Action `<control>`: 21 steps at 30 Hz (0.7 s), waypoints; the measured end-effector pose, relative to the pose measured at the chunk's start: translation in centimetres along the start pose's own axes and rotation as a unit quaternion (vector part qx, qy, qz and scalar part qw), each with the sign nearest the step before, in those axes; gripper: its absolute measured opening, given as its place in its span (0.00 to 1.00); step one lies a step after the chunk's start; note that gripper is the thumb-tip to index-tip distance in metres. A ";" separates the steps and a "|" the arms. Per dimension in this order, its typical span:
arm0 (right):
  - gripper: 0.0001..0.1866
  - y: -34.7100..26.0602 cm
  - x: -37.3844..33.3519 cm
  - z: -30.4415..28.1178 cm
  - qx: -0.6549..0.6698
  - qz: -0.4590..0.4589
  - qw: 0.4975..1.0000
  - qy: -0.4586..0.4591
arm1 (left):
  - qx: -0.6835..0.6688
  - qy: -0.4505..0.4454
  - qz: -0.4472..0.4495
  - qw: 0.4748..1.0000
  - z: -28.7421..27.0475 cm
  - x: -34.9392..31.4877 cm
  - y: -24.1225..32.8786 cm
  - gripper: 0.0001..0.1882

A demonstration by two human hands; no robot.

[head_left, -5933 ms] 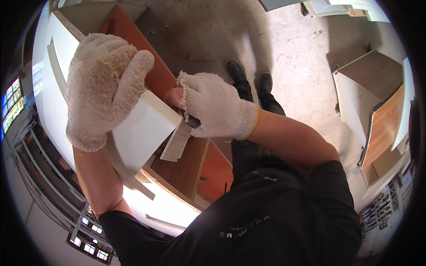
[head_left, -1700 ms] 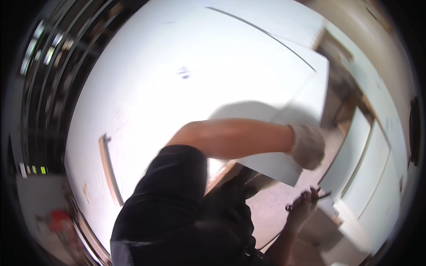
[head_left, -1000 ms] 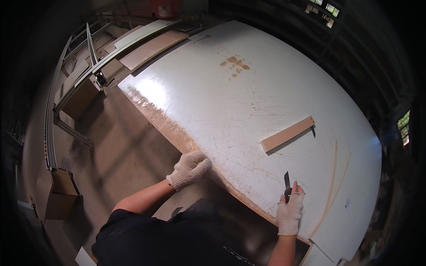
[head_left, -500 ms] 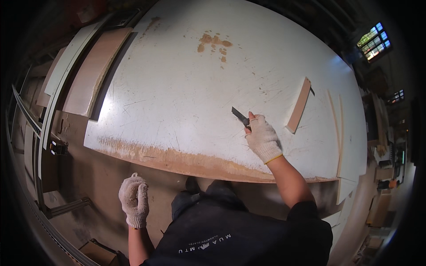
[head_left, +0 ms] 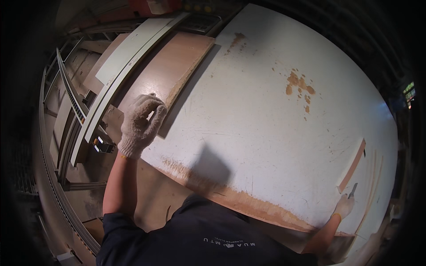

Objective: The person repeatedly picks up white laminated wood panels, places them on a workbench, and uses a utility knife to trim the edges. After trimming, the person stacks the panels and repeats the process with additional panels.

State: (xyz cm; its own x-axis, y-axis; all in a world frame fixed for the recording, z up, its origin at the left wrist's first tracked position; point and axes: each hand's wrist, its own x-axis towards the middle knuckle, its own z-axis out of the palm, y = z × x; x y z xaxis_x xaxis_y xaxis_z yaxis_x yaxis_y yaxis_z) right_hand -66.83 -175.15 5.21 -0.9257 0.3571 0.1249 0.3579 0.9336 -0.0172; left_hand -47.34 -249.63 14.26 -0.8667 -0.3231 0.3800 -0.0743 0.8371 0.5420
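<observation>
My left hand [head_left: 141, 125], in a whitish knit glove, is over the near end of a brown board [head_left: 175, 55] at the left. Its fingers curl toward the thumb, leaving a small gap, and nothing shows in them. I cannot tell whether it touches the board. Far to the right, my gloved right hand [head_left: 343, 206] is closed around a dark utility knife [head_left: 353, 190], which points up and away. Just beyond that hand, a narrow wooden strip [head_left: 353, 166] lies on the large white worktop [head_left: 266, 133].
Thin wooden strips [head_left: 374, 181] lie along the worktop's right side. Its near edge [head_left: 248, 199] is worn to brown, and brown stains [head_left: 298, 84] mark its far part. Left of the brown board are a long pale panel [head_left: 133, 48] and a metal frame [head_left: 69, 88].
My left hand has risen from beside my body to the brown board. My right hand, with the knife, has moved right and nearer to me. The view has swung left.
</observation>
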 end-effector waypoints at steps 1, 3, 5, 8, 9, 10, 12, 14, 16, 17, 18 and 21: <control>0.26 -0.4 -0.5 0.5 -0.012 0.027 0.999 0.020 | -0.003 -0.010 -0.039 0.999 -1.5 1.6 -2.1 0.06; 0.27 -1.7 -1.8 1.1 -0.038 0.030 0.998 0.048 | 0.026 -0.004 -0.090 0.996 -4.7 4.0 -7.0 0.11; 0.27 -4.5 -3.1 1.1 -0.044 0.057 0.994 0.080 | 0.034 0.004 -0.220 0.975 -7.9 4.9 -12.4 0.16; 0.26 -12.3 -4.6 -0.2 0.064 0.048 0.987 0.136 | 0.074 -0.001 -0.325 0.943 -12.3 6.3 -22.2 0.23; 0.26 -15.7 -5.6 -0.5 0.131 0.019 0.979 0.157 | 0.086 0.001 -0.333 0.939 -13.5 7.0 -25.7 0.23; 0.27 -19.3 -7.0 -0.8 0.213 0.022 0.962 0.169 | 0.091 0.012 -0.361 0.928 -14.8 7.8 -29.2 0.24; 0.29 -28.5 -10.0 -0.3 0.314 -0.106 0.933 0.141 | 0.121 0.055 -0.415 0.900 -16.8 8.5 -35.2 0.26; 0.29 -38.7 -15.0 0.3 0.550 -0.097 0.826 -0.070 | 0.213 0.006 -0.401 0.891 -18.8 9.5 -40.8 0.26; 0.28 -49.2 -20.8 -0.2 0.594 -0.209 0.726 -0.276 | 0.244 -0.039 -0.398 0.884 -20.1 10.7 -46.1 0.26; 0.28 -54.5 -24.0 -0.8 0.580 -0.264 0.688 -0.347 | 0.249 -0.050 -0.390 0.885 -20.7 11.4 -48.8 0.26; 0.28 -59.9 -27.0 -1.4 0.551 -0.258 0.669 -0.428 | 0.254 -0.059 -0.376 0.889 -21.2 12.1 -51.6 0.26; 0.34 -76.5 -34.1 -2.0 0.584 -0.232 0.507 -0.590 | 0.228 -0.035 -0.347 0.909 -21.7 14.3 -59.6 0.26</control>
State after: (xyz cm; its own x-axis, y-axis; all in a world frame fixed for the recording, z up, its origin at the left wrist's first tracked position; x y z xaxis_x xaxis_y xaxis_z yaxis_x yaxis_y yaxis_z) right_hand -62.39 -258.80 4.25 -0.5529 -0.7833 -0.2842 0.3884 0.0596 -0.9196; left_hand -44.64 -313.72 3.64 -0.5613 -0.8276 0.0087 -0.7979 0.5438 0.2602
